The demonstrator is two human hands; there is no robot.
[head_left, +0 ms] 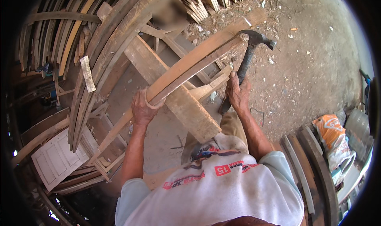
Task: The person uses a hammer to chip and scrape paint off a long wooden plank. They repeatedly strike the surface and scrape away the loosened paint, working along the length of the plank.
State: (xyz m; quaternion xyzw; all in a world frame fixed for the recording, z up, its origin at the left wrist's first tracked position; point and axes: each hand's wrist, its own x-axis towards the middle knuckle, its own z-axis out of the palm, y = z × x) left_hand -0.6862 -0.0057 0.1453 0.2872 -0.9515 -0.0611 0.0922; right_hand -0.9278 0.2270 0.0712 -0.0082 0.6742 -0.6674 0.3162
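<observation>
At the right edge of the frame, an orange and white plastic bag (329, 126) slumps beside some clear plastic (359, 125); what the bag holds cannot be made out. The orange part of the bag bears a pale printed mark. The person's white shirt (238, 190), bottom centre, carries red and dark lettering and a red square with pale figures.

The left hand (145, 107), left of centre, is wrapped around the beam (188, 67), its forearm rising nearly upright from the lower part of the frame. The beam slants from lower left to upper right across the counter (194, 115), a thick board; a dark line runs along it, and whether it is two pieces or one grooved piece cannot be told. The right hand (238, 93), right of centre, is closed on the hammer (248, 59), thumb up along the handle, its forearm leaning up and left. The hammer's head is at the beam's upper-right end; whether they touch is unclear.

A white door (59, 154) leans at lower left.
</observation>
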